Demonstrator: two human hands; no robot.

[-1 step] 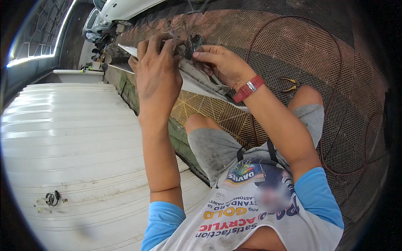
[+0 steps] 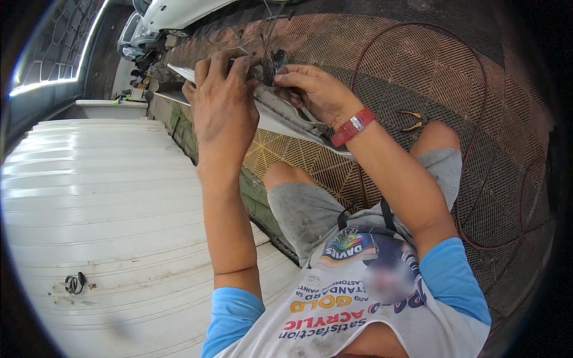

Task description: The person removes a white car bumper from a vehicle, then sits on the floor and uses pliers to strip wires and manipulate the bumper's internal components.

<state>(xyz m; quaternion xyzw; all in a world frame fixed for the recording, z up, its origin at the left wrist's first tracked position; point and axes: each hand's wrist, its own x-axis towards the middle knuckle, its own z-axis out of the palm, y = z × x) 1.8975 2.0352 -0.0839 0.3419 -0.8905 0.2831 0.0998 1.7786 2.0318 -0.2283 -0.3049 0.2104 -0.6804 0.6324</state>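
A long panel (image 2: 274, 120), white outside with a grey, dirty inner side, stands tilted in front of my knees. My left hand (image 2: 224, 101) curls over its upper edge, the fingers bent and the fingertips hidden behind. Dark wiring (image 2: 274, 65) rises at the panel's inner side, between my hands. My right hand (image 2: 310, 89) wears a red watch (image 2: 353, 126) at the wrist. Its thumb and forefinger pinch together at the base of the wiring; what lies between them is too small to make out.
Yellow-handled pliers (image 2: 412, 121) lie on the grid floor mat (image 2: 441, 77) by my right knee. A dark red hose (image 2: 484, 89) loops over the mat. At left is a ribbed white surface (image 2: 119, 197) with a dark coil (image 2: 74, 283) on it. A white car (image 2: 179, 13) stands beyond.
The dark wiring between my hands has shifted slightly. Both hands keep nearly the same place and hold.
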